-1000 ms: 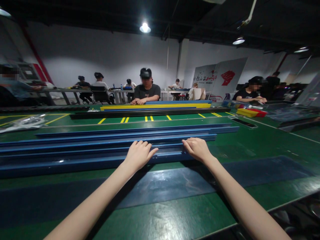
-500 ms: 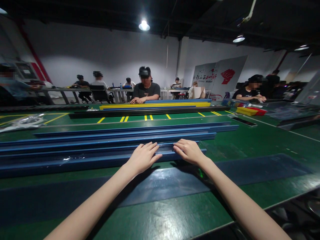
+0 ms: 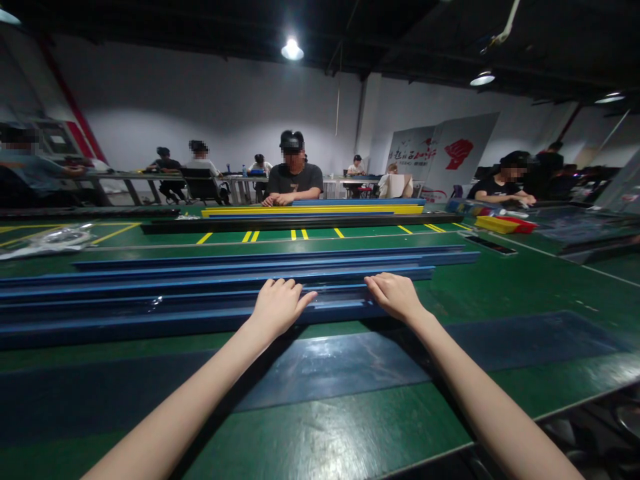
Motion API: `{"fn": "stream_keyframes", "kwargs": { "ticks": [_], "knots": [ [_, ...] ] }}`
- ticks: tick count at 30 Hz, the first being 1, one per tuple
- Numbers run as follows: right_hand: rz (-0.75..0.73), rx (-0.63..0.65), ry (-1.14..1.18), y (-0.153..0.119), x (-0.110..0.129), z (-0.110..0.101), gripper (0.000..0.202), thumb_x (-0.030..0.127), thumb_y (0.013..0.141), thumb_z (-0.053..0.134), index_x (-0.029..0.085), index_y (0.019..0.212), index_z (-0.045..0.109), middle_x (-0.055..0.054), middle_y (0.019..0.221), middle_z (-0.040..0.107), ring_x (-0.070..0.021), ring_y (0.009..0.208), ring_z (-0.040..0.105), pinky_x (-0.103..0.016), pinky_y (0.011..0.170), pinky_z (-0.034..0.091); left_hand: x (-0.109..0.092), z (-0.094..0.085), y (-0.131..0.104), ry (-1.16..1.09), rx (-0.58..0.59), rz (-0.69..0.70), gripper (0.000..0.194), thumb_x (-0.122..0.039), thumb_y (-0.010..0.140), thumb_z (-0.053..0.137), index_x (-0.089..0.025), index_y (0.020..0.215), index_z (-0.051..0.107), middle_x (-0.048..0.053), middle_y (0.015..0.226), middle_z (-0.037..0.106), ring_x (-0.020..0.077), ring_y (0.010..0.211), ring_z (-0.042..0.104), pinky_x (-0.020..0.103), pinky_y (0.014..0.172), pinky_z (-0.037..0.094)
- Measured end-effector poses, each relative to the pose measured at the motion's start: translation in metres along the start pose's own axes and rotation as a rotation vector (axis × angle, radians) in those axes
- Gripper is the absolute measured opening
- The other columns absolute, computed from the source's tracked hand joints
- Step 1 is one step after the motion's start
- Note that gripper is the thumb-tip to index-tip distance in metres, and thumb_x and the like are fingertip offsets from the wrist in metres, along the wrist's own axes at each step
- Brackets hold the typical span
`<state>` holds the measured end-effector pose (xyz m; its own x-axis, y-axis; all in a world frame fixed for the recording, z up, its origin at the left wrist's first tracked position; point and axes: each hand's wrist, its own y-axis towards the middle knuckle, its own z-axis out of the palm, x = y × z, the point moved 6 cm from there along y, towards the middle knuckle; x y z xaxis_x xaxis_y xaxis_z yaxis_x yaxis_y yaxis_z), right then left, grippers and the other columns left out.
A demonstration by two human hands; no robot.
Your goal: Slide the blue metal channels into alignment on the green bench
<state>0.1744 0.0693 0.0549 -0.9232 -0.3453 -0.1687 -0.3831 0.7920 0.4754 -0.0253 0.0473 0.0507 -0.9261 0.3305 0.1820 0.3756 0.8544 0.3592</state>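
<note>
My left hand (image 3: 278,308) rests over the nearest long blue channel strip (image 3: 336,311), fingers curled over it and thumb stretched out to the right. Near the strip's right end, my right hand (image 3: 396,295) has its fingers bent down on it; the fingertips are partly hidden. A bare length of the strip shows between the two hands. Other blue channel strips (image 3: 210,272) lie parallel just beyond. Under my forearms a flat, shiny, translucent sheet (image 3: 340,367) is spread along the green table (image 3: 320,433).
Yellow (image 3: 310,210) and black profiles (image 3: 320,221) lie across the far side. A phone (image 3: 490,244) and yellow and red trays (image 3: 500,224) are at the right. Bundled clear plastic (image 3: 55,241) lies at the left. Across the table sits a person (image 3: 294,179); others work nearby.
My hands have moved apart along the blue strip, the left one to the left and the right one to the right. The view has shifted slightly.
</note>
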Motion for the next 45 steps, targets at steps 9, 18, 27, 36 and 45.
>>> {"fn": "stream_keyframes", "kwargs": {
  "ticks": [9, 18, 27, 36, 45],
  "knots": [
    [-0.216, 0.060, 0.150, -0.002, 0.026, 0.006, 0.046, 0.037, 0.091, 0.021, 0.019, 0.084, 0.063, -0.005, 0.084, 0.066, -0.0133, 0.084, 0.055, -0.022, 0.067, 0.034, -0.014, 0.004, -0.002, -0.147, -0.052, 0.149, 0.044, -0.046, 0.088, 0.024, -0.022, 0.113, 0.052, 0.004, 0.124, 0.051, 0.0199, 0.111, 0.046, 0.034, 0.087, 0.034],
    [-0.148, 0.044, 0.121, -0.001, 0.013, 0.004, 0.048, 0.036, 0.091, 0.020, 0.019, 0.079, 0.063, -0.005, 0.083, 0.066, -0.0134, 0.080, 0.057, -0.022, 0.065, 0.033, -0.014, 0.006, -0.001, -0.143, 0.027, 0.182, 0.045, -0.047, 0.088, 0.024, -0.022, 0.111, 0.053, 0.004, 0.115, 0.058, 0.0198, 0.106, 0.049, 0.032, 0.082, 0.034],
    [-0.016, 0.000, -0.021, 0.000, 0.001, -0.001, 0.052, 0.036, 0.090, 0.020, 0.019, 0.065, 0.061, -0.004, 0.067, 0.065, -0.0125, 0.064, 0.056, -0.024, 0.055, 0.026, 0.001, -0.004, 0.000, 0.040, -0.054, 0.005, 0.053, -0.049, 0.088, 0.019, -0.019, 0.079, 0.062, 0.007, 0.084, 0.066, 0.0209, 0.082, 0.055, 0.033, 0.070, 0.035],
    [-0.179, 0.040, 0.111, -0.002, 0.022, 0.004, 0.047, 0.037, 0.091, 0.021, 0.019, 0.080, 0.063, -0.005, 0.081, 0.066, -0.0134, 0.079, 0.056, -0.022, 0.064, 0.032, -0.015, 0.006, -0.002, -0.111, -0.034, 0.165, 0.046, -0.048, 0.088, 0.023, -0.021, 0.114, 0.051, 0.004, 0.124, 0.051, 0.0204, 0.110, 0.046, 0.033, 0.085, 0.034],
    [-0.194, 0.040, 0.155, -0.002, 0.021, 0.004, 0.044, 0.034, 0.091, 0.021, 0.019, 0.087, 0.063, -0.005, 0.087, 0.065, -0.0129, 0.083, 0.057, -0.022, 0.068, 0.034, -0.019, 0.007, -0.003, -0.143, 0.016, 0.205, 0.045, -0.048, 0.088, 0.026, -0.023, 0.116, 0.050, 0.003, 0.121, 0.053, 0.0198, 0.109, 0.047, 0.032, 0.085, 0.034]
  ]
}}
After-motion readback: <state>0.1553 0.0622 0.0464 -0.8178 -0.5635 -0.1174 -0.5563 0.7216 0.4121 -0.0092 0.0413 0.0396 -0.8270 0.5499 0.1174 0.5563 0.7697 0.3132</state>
